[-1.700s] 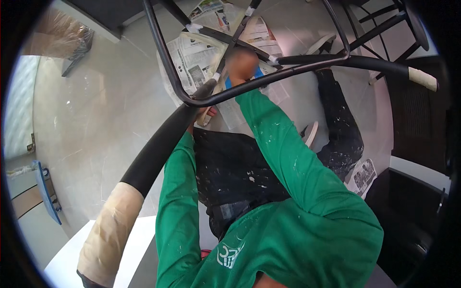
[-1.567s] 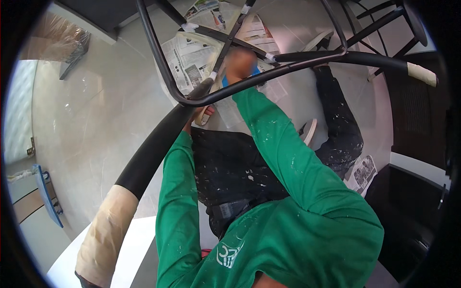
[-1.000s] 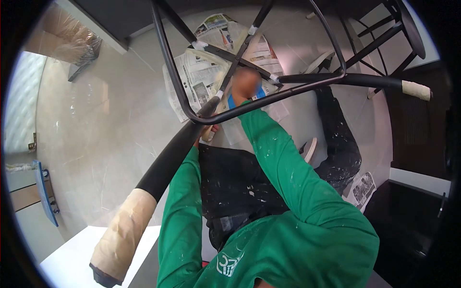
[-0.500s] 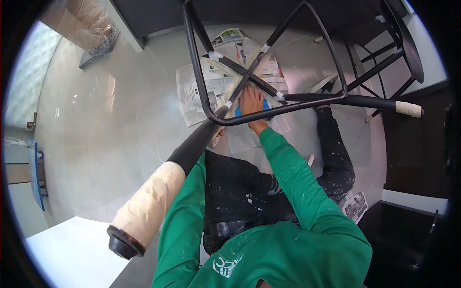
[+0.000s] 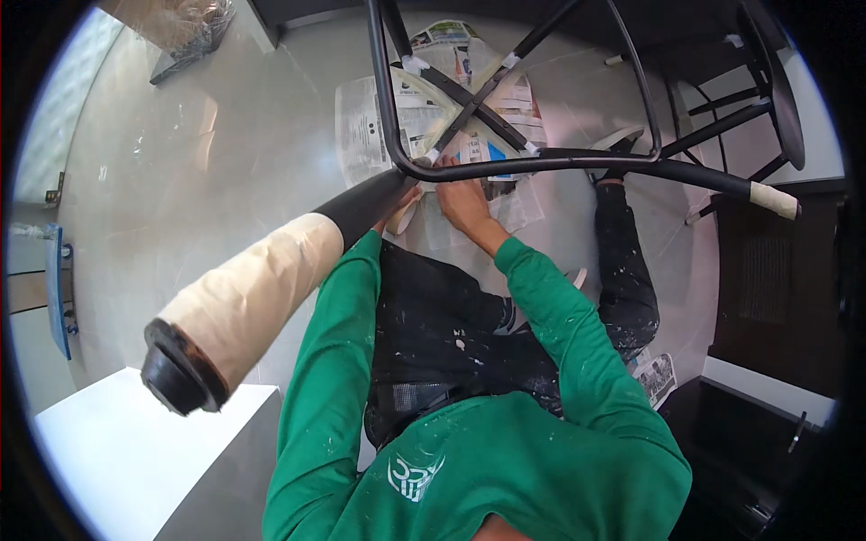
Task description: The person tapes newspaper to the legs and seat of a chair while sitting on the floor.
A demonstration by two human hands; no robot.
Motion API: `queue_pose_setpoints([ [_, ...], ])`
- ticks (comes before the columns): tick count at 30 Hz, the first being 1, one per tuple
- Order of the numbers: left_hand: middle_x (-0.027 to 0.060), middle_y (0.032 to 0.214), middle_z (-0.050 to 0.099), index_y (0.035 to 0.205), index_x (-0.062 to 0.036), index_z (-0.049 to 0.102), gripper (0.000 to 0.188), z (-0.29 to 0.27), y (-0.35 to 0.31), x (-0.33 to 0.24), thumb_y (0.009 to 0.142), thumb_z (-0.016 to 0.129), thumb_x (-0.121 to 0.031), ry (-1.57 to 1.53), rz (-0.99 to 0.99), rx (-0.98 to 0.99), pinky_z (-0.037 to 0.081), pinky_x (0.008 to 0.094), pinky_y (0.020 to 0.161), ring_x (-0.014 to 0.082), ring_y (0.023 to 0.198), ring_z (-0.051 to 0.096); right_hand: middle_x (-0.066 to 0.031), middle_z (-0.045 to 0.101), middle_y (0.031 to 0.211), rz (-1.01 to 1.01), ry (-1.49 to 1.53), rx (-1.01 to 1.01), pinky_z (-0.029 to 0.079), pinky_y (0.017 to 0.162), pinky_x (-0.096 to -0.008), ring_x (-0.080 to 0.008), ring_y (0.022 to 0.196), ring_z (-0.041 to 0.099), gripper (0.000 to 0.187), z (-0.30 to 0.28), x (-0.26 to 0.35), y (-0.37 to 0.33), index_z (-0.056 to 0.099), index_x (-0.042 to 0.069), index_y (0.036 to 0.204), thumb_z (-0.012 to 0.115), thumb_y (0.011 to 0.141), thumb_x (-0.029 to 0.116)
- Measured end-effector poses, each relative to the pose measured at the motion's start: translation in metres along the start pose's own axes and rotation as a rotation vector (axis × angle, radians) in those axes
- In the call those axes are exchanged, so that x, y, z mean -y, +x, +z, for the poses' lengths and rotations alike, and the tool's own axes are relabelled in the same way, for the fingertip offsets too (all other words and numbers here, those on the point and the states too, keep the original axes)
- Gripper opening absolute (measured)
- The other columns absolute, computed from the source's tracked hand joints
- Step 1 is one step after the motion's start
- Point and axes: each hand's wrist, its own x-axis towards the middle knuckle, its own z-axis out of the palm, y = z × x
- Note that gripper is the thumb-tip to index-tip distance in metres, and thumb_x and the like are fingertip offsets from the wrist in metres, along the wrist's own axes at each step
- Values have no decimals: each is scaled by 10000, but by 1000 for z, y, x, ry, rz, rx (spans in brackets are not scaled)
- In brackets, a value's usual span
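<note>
Pointing its legs upward in the head view, the black stool (image 5: 473,101) has newspaper (image 5: 361,126) around its crossbars. Beside its nearest leg, the left hand (image 5: 395,211) grasps 1 tape roll (image 5: 406,217); the right hand (image 5: 464,204) bends near that leg, its grip impossible to tell.

stool frame (image 5: 541,166): black | leg wrapping (image 5: 262,293): cream | sleeves (image 5: 568,316): green, white-flecked

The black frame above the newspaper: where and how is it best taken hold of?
Probably by the near bar of its loop, coming from the person's side: the bar is slim, bare and runs crosswise, so it could be encircled. Choose its right half; the right hand is near the left part. Better avoid the beige wrapping.
</note>
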Motion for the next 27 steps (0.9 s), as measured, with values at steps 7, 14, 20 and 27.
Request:
queue_pose_setpoints([
  [7,199,1304,683,1205,-35,714,494,-8,-4,23,996,542,-447,16,-80,-19,431,416,1064,358,1220,620,-173,643,1277,90,262,-8,417,1054,-533,-371,1242,578,339,-31,17,17,705,30,1155,735,894,244],
  [14,242,1369,645,1217,-100,746,467,-21,-9,-8,925,612,-438,160,-68,-126,423,437,1101,392,1322,573,-182,661,1152,224,287,-207,418,1015,-534,-404,1108,599,318,-24,36,20,723,60,1097,790,834,228],
  [20,246,1276,680,1181,-27,714,435,-25,-21,-28,937,571,-357,-154,-77,-182,475,434,1013,370,1226,629,-137,661,1257,-89,437,-154,407,1058,-508,-358,1208,590,293,-18,34,20,744,131,1165,664,883,148],
  [27,227,1156,738,1151,9,725,431,-35,-46,-69,941,591,-343,-477,-109,-207,516,423,902,334,1080,704,-157,718,1135,-149,388,120,430,1040,-514,-353,1194,621,287,-20,24,28,783,152,1112,616,881,184],
])
